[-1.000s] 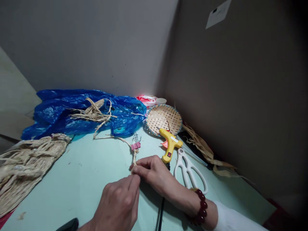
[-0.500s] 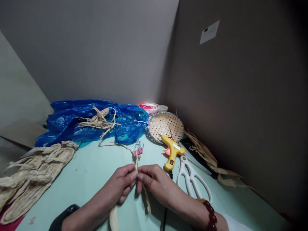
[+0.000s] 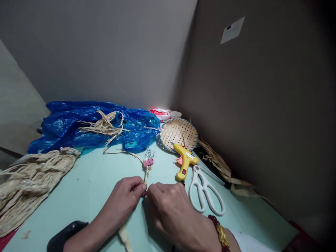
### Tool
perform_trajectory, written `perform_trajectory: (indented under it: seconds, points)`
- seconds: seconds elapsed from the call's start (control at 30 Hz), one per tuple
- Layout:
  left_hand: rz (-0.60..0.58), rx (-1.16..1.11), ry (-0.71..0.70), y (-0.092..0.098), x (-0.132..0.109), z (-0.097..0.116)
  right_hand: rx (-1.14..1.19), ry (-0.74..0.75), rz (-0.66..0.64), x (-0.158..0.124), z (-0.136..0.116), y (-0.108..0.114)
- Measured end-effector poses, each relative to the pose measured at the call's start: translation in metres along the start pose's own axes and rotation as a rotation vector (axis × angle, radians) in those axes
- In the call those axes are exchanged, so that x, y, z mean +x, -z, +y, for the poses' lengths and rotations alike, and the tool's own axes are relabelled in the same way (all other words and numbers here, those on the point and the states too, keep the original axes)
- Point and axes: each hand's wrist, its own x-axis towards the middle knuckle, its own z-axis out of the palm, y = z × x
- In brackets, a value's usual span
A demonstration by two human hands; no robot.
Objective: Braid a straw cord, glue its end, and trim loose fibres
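Close to the pink clip [image 3: 148, 162], cord [image 3: 146, 174] is pinched by the left hand [image 3: 127, 195]; the right hand's [image 3: 172, 211] grip is hidden.

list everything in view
bag: 1, blue, back left
fibre bundle: 1, tan, on bag
braided pile: 1, tan, left
cup: 1, white, back
packet: 1, red-white, back
basket: 1, tan, back
glue gun: 1, yellow, right
scissors: 1, white, right
strips: several, tan, right
paper: 1, white, upper right
clip: 1, pink, centre
cord: 1, tan, at clip
table: 1, mint, below
unclear item: 1, black, lower left
bracelet: 1, red-gold, lower right
hands: 2, bare, at cord
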Motion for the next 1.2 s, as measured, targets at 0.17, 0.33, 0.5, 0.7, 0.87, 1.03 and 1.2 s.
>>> perform_trajectory:
  seconds: [0.17,0.33,0.5,0.7,0.87,1.03,1.2]
  points:
    - [-0.106,-0.123,0.040,0.001,0.002,-0.003,-0.248,0.359,-0.040,-0.003,-0.006,-0.005]
    - [-0.130,-0.179,0.063,0.005,0.002,-0.006,-0.238,0.420,0.039,-0.003,-0.003,-0.005]
    - [-0.166,-0.198,0.061,0.005,0.002,-0.006,0.166,0.078,0.268,0.004,0.003,0.005]
    - [-0.241,-0.127,-0.013,0.006,-0.002,0.001,0.877,-0.175,-0.038,0.018,0.018,-0.003]
    - [-0.183,0.108,-0.134,0.007,-0.009,0.006,1.011,-0.241,-0.040,0.022,0.022,-0.016]
    - [-0.045,0.370,-0.160,0.003,-0.019,0.009,0.903,-0.325,0.030,0.018,0.015,-0.016]
    - [0.005,0.559,-0.171,0.001,-0.026,0.015,0.682,-0.309,0.122,0.014,0.009,-0.009]
